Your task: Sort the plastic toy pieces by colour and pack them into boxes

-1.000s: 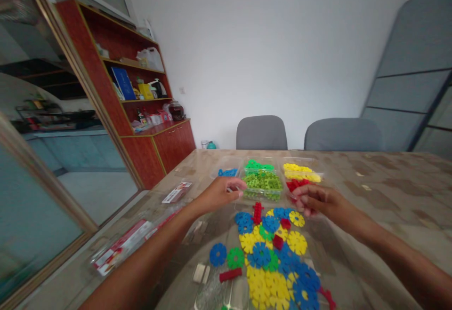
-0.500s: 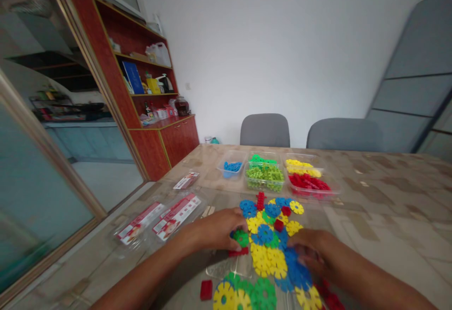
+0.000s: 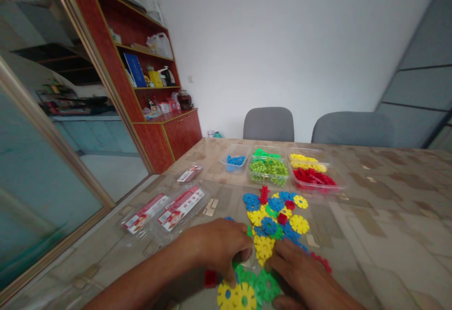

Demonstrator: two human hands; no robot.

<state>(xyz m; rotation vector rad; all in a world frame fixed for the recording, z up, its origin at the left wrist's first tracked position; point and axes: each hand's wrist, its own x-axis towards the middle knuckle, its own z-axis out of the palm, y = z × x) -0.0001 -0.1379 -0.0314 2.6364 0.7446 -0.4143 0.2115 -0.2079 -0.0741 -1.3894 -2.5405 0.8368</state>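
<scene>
My left hand (image 3: 222, 246) reaches over the near middle of the table, thumb and fingers apart, with its thumb tip at a yellow notched disc (image 3: 228, 295). No piece shows in its grasp. To the right, my right hand (image 3: 298, 267) has its fingers stretched out, their tips at the edge of a group of yellow discs (image 3: 264, 248). Its thumb lies lower, near a green disc (image 3: 269, 285). Farther off, blue discs (image 3: 269, 226) lie mixed with yellow and green ones and a small red block (image 3: 282, 219). Another red block (image 3: 210, 278) sits beneath my left wrist.
Clear plastic boxes stand behind the pile, holding blue pieces (image 3: 236, 160), green pieces (image 3: 269, 170), yellow pieces (image 3: 304, 162) and red pieces (image 3: 314, 178). Labelled clear packages (image 3: 181, 207) lie at the left. Two grey chairs (image 3: 268, 124) stand beyond the table.
Both hands have moved nearer to me. My left hand has left the green disc and red piece it was at; my right hand has moved left from the blue discs towards the yellow and green ones.
</scene>
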